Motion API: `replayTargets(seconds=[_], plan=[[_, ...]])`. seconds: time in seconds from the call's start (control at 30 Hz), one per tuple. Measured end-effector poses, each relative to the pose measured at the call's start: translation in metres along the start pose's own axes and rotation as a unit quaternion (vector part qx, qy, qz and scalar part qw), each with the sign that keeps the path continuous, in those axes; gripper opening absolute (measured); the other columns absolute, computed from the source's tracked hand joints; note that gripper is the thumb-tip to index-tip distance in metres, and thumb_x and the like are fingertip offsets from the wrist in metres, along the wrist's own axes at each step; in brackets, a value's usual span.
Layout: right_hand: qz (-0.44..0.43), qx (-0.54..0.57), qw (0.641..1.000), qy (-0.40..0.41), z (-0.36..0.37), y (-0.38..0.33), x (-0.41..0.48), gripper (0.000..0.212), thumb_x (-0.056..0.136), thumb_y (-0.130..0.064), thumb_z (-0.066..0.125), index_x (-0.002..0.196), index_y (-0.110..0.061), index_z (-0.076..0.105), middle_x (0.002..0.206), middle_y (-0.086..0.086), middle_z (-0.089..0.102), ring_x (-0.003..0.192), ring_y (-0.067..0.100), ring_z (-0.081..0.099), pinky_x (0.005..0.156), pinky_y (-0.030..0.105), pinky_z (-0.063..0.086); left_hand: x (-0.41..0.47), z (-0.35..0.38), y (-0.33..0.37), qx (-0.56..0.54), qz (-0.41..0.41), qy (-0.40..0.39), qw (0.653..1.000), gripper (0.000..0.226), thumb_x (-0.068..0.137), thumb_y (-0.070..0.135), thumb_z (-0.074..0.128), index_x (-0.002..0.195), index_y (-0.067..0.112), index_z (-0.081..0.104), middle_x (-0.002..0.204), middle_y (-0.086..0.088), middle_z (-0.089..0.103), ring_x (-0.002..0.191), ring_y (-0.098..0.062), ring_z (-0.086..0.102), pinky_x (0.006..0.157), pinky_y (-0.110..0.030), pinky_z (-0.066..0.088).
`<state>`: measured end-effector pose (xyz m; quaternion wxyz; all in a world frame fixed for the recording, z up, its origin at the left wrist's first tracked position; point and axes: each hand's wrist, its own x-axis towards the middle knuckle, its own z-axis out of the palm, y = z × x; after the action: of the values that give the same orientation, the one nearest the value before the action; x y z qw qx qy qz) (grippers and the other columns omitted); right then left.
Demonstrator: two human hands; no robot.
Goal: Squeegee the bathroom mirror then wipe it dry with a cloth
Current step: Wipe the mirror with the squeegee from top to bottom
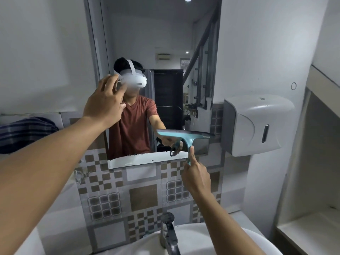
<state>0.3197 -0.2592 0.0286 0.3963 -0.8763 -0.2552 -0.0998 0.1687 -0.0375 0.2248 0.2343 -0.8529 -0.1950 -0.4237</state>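
Note:
The tall wall mirror point(158, 34) fills the upper middle of the view. A teal squeegee point(185, 136) lies with its blade flat against the glass near the mirror's lower right corner. My right hand point(197, 176) grips its handle from below, index finger stretched up along the stem. My left hand point(105, 103) rests on the mirror's left side at mid height with the fingers spread. A dark striped cloth point(24, 133) lies bunched on the ledge at the far left, apart from both hands.
A white paper dispenser point(257, 124) hangs on the wall right of the mirror. Below are patterned tiles point(143, 197), a chrome tap point(168, 232) and a white basin point(230, 242). A recessed shelf point(312, 227) opens at the right.

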Motion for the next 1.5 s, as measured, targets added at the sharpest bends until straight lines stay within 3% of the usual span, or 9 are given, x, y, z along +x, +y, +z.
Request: replayTargets(seconds=[0.5, 0.67, 0.8, 0.93, 1.03, 1.1, 1.23, 1.37, 1.5], plan=[[0.051, 0.139, 0.988, -0.037, 0.025, -0.032, -0.026, 0.067, 0.106, -0.031, 0.040, 0.160, -0.036, 0.001, 0.096, 0.010, 0.069, 0.082, 0.027, 0.063, 0.078, 0.045, 0.055, 0.003, -0.007, -0.002, 0.023, 0.001, 0.000, 1.000, 0.075, 0.081, 0.023, 0.078, 0.145, 0.009, 0.043, 0.148, -0.019, 0.035, 0.135, -0.042, 0.031, 0.093, -0.063, 0.050], [0.045, 0.198, 0.978, -0.053, 0.030, -0.043, -0.037, 0.067, 0.106, -0.032, 0.042, 0.161, -0.031, 0.004, 0.075, -0.011, 0.050, 0.067, 0.005, 0.050, 0.070, 0.033, 0.044, 0.009, -0.014, -0.006, 0.032, 0.004, 0.002, 0.999, 0.090, 0.074, 0.031, 0.085, 0.147, 0.009, 0.037, 0.147, -0.022, 0.034, 0.130, -0.045, 0.033, 0.100, -0.059, 0.045], [0.062, 0.242, 0.966, -0.062, 0.038, -0.054, -0.043, 0.066, 0.107, -0.033, 0.044, 0.161, -0.029, 0.006, 0.078, -0.015, 0.048, 0.065, 0.004, 0.051, 0.056, 0.017, 0.041, 0.010, -0.016, -0.008, 0.026, 0.006, -0.019, 0.999, 0.087, 0.075, 0.033, 0.084, 0.147, 0.010, 0.040, 0.151, -0.018, 0.030, 0.137, -0.042, 0.028, 0.090, -0.064, 0.051], [0.058, 0.274, 0.958, -0.056, 0.039, -0.063, -0.048, 0.068, 0.106, -0.030, 0.044, 0.161, -0.026, 0.005, 0.080, -0.009, 0.054, 0.062, 0.004, 0.047, 0.049, 0.015, 0.038, 0.010, -0.016, -0.010, 0.029, 0.009, -0.021, 0.999, 0.086, 0.076, 0.035, 0.083, 0.147, 0.011, 0.041, 0.151, -0.018, 0.031, 0.138, -0.041, 0.027, 0.086, -0.064, 0.053], [0.072, 0.312, 0.945, -0.061, 0.043, -0.071, -0.049, 0.069, 0.106, -0.031, 0.045, 0.160, -0.024, 0.003, 0.108, 0.002, 0.063, 0.064, 0.003, 0.044, 0.063, 0.014, 0.040, 0.011, -0.016, -0.012, 0.035, 0.015, -0.019, 0.999, 0.087, 0.075, 0.036, 0.083, 0.147, 0.012, 0.041, 0.151, -0.018, 0.032, 0.137, -0.042, 0.028, 0.085, -0.065, 0.053], [0.075, 0.330, 0.939, -0.060, 0.046, -0.079, -0.050, 0.071, 0.105, -0.034, 0.046, 0.161, -0.025, 0.002, 0.105, -0.005, 0.060, 0.074, 0.007, 0.054, 0.075, 0.023, 0.048, 0.011, -0.017, -0.013, 0.038, 0.018, -0.018, 0.999, 0.086, 0.076, 0.038, 0.082, 0.147, 0.012, 0.041, 0.150, -0.018, 0.033, 0.137, -0.042, 0.029, 0.085, -0.064, 0.053], [0.094, 0.363, 0.924, -0.069, 0.053, -0.092, -0.049, 0.071, 0.106, -0.033, 0.047, 0.161, -0.020, 0.004, 0.073, -0.007, 0.050, 0.068, 0.006, 0.059, 0.048, 0.009, 0.043, 0.014, -0.021, -0.015, 0.039, 0.028, -0.013, 0.999, 0.079, 0.079, 0.035, 0.080, 0.145, 0.012, 0.045, 0.147, -0.018, 0.036, 0.135, -0.041, 0.032, 0.088, -0.062, 0.053], [0.102, 0.395, 0.911, -0.063, 0.059, -0.096, -0.050, 0.074, 0.105, -0.034, 0.049, 0.161, -0.023, 0.002, 0.089, 0.003, 0.064, 0.069, 0.007, 0.061, 0.054, 0.014, 0.050, 0.017, -0.020, -0.019, 0.033, 0.015, -0.013, 0.999, 0.082, 0.079, 0.034, 0.081, 0.148, 0.013, 0.041, 0.150, -0.019, 0.032, 0.139, -0.041, 0.027, 0.090, -0.063, 0.052], [0.106, 0.443, 0.888, -0.064, 0.066, -0.103, -0.054, 0.076, 0.104, -0.034, 0.051, 0.160, -0.027, 0.002, 0.093, 0.004, 0.070, 0.079, 0.015, 0.072, 0.072, 0.037, 0.064, 0.017, -0.019, -0.019, 0.031, 0.007, -0.016, 0.999, 0.083, 0.080, 0.034, 0.080, 0.149, 0.014, 0.039, 0.152, -0.019, 0.030, 0.141, -0.040, 0.024, 0.087, -0.065, 0.053]])
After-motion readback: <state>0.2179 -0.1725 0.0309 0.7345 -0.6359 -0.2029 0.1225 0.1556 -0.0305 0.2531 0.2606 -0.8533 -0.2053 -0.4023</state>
